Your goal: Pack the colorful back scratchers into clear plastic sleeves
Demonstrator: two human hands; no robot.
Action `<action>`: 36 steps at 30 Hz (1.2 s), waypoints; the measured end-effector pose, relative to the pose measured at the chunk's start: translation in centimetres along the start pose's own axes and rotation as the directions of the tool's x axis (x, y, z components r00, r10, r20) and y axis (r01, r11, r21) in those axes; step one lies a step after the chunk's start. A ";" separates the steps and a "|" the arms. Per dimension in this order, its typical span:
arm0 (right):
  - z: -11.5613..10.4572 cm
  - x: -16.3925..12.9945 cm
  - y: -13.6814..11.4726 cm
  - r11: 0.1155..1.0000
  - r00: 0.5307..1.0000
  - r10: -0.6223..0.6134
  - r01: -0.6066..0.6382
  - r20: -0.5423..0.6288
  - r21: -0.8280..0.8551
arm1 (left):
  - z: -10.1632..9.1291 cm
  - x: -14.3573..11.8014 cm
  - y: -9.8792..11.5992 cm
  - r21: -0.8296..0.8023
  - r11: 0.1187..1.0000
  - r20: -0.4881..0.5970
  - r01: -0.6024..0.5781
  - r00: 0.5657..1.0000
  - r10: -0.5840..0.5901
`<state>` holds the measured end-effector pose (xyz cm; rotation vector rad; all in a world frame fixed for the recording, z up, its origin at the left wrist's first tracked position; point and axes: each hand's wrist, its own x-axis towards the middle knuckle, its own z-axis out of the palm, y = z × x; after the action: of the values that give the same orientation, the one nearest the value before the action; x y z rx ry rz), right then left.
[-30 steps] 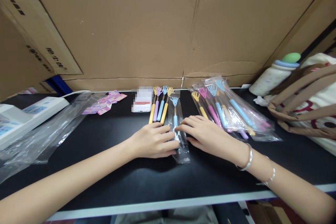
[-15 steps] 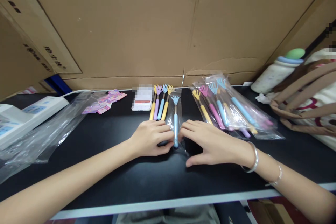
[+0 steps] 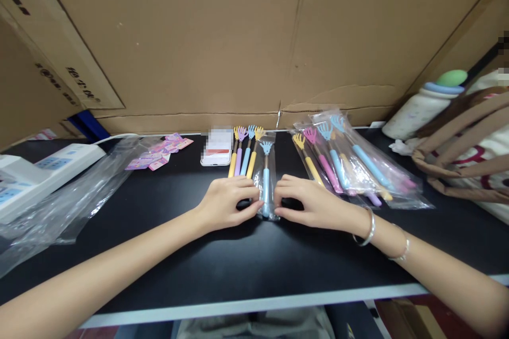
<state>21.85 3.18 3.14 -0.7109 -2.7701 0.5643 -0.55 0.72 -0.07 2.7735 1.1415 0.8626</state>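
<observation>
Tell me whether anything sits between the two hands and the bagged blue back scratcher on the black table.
Nothing visible does. The left hand and the right hand both pinch the lower end of the bagged blue back scratcher from either side. The four loose scratchers lie beyond the left hand, the bagged pile beyond the right.

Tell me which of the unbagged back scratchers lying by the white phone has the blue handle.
The third from the left, the blue unbagged scratcher. It lies between a purple one and a yellow one.
</observation>
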 end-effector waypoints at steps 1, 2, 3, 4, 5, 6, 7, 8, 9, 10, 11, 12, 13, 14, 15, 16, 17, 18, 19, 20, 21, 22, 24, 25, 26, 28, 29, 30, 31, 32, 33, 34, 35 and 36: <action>0.0 0.1 0.1 1.000 1.000 0.018 -0.018 -0.008 0.020 | 0.0 0.0 0.0 -0.012 1.000 0.006 0.020 1.000 -0.019; 0.1 0.1 0.3 0.999 0.999 0.032 -0.032 -0.013 0.037 | 0.0 0.0 -0.1 -0.023 0.999 0.015 0.040 0.999 -0.040; 0.1 0.2 0.4 0.998 0.999 0.044 -0.043 -0.021 0.051 | 0.1 0.0 -0.1 -0.033 0.998 0.024 0.062 0.998 -0.061; 0.2 0.2 0.5 0.997 0.998 0.056 -0.054 -0.030 0.061 | 0.1 0.0 -0.2 -0.042 0.996 0.036 0.084 0.996 -0.082; 0.3 0.3 0.6 0.995 0.997 0.069 -0.066 -0.039 0.068 | 0.1 0.0 -0.3 -0.050 0.993 0.049 0.103 0.994 -0.101; 0.4 0.4 0.7 0.994 0.995 0.085 -0.082 -0.050 0.071 | 0.1 0.0 -0.3 -0.058 0.991 0.061 0.120 0.991 -0.116; 0.5 0.4 0.8 0.993 0.993 0.103 -0.099 -0.059 0.070 | 0.1 0.0 -0.4 -0.066 0.989 0.072 0.133 0.989 -0.128; 0.6 0.5 0.9 0.991 0.990 0.123 -0.118 -0.066 0.067 | 0.1 0.0 -0.4 -0.074 0.987 0.081 0.142 0.987 -0.136; 0.7 0.5 1.0 0.988 0.987 0.142 -0.138 -0.070 0.063 | 0.1 0.1 -0.4 -0.082 0.986 0.085 0.148 0.986 -0.141; 0.8 0.6 1.1 0.986 0.985 0.159 -0.155 -0.073 0.057 | 0.1 0.1 -0.4 -0.086 0.985 0.087 0.152 0.986 -0.145; 0.9 0.6 1.1 0.984 0.982 0.174 -0.170 -0.078 0.051 | 0.1 0.1 -0.4 -0.088 0.984 0.085 0.153 0.986 -0.146; 1.0 0.6 1.2 0.982 0.979 0.188 -0.185 -0.082 0.044 | 0.1 0.2 -0.4 -0.085 0.985 0.080 0.151 0.986 -0.145; 1.1 0.6 1.2 0.979 0.976 0.201 -0.198 -0.088 0.040 | 0.1 0.2 -0.4 -0.080 0.986 0.073 0.146 0.987 -0.140; 1.2 0.6 1.2 0.977 0.973 0.211 -0.208 -0.094 0.036 | 0.1 0.2 -0.4 -0.071 0.988 0.062 0.140 0.989 -0.136; 1.3 0.6 1.3 0.976 0.971 0.218 -0.215 -0.099 0.033 | 0.2 0.2 -0.4 -0.060 0.989 0.048 0.135 0.990 -0.133; 1.3 0.6 1.3 0.975 0.970 0.223 -0.221 -0.102 0.031 | 0.2 0.1 -0.3 -0.050 0.990 0.033 0.131 0.991 -0.129; 1.4 0.6 1.3 0.974 0.969 0.226 -0.224 -0.102 0.029 | 0.2 0.1 -0.3 -0.039 0.991 0.019 0.128 0.992 -0.127; 1.4 0.7 1.3 0.974 0.968 0.228 -0.227 -0.103 0.027 | 0.3 0.1 -0.3 -0.030 0.991 0.007 0.128 0.992 -0.128; 1.5 0.7 1.3 0.973 0.967 0.230 -0.229 -0.105 0.025 | 0.3 0.1 -0.3 -0.021 0.991 0.001 0.130 0.992 -0.130; 1.5 0.7 1.3 0.973 0.967 0.231 -0.230 -0.110 0.022 | 0.3 0.1 -0.3 -0.012 0.991 -0.003 0.133 0.991 -0.133; 1.5 0.7 1.3 0.974 0.967 0.228 -0.228 -0.115 0.020 | 0.3 0.1 -0.3 -0.002 0.991 -0.003 0.135 0.991 -0.135; 1.6 0.7 1.4 0.975 0.968 0.223 -0.222 -0.120 0.021 | 0.3 0.1 -0.3 0.009 0.991 -0.004 0.137 0.991 -0.137; 1.7 0.8 1.4 0.978 0.970 0.206 -0.204 -0.126 0.034 | 0.3 0.1 -0.3 0.027 0.990 -0.010 0.141 0.990 -0.141; 1.7 0.8 1.5 0.980 0.972 0.199 -0.195 -0.126 0.043 | 0.3 0.1 -0.3 0.032 0.989 -0.016 0.143 0.990 -0.142; 1.7 0.8 1.5 0.981 0.973 0.194 -0.188 -0.126 0.052 | 0.3 0.1 -0.3 0.033 0.989 -0.021 0.144 0.990 -0.143; 1.8 0.8 1.6 0.981 0.973 0.189 -0.183 -0.130 0.062 | 0.3 0.1 -0.4 0.024 0.989 -0.027 0.146 0.989 -0.145; 1.8 0.8 1.7 0.982 0.973 0.188 -0.181 -0.132 0.062 | 0.3 0.1 -0.4 0.021 0.989 -0.025 0.144 0.989 -0.144; 1.8 0.8 1.7 0.982 0.974 0.185 -0.178 -0.134 0.060 | 0.3 0.1 -0.4 0.020 0.990 -0.021 0.142 0.990 -0.142; 1.9 0.7 1.8 0.983 0.974 0.182 -0.176 -0.134 0.059 | 0.3 0.1 -0.5 0.022 0.990 -0.015 0.139 0.990 -0.139; 1.9 0.7 1.8 0.983 0.974 0.180 -0.174 -0.134 0.057 | 0.4 0.1 -0.5 0.026 0.990 -0.009 0.137 0.991 -0.136; 1.9 0.7 1.8 0.983 0.975 0.180 -0.174 -0.134 0.053 | 0.4 0.1 -0.5 0.034 0.990 -0.003 0.136 0.991 -0.135; 1.9 0.7 1.8 0.983 0.974 0.180 -0.175 -0.134 0.048 | 0.4 0.2 -0.5 0.043 0.990 0.003 0.135 0.991 -0.135; 1.9 0.7 1.7 0.983 0.974 0.182 -0.177 -0.137 0.042 | 0.4 0.2 -0.4 0.053 0.989 0.007 0.135 0.991 -0.136; 1.9 0.7 1.7 0.983 0.973 0.183 -0.180 -0.140 0.033 | 0.5 0.2 -0.4 0.062 0.989 0.014 0.135 0.991 -0.136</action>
<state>21.35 4.29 0.82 -0.9679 -2.5807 0.5518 -0.46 1.26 -0.46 2.7054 1.3577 0.8004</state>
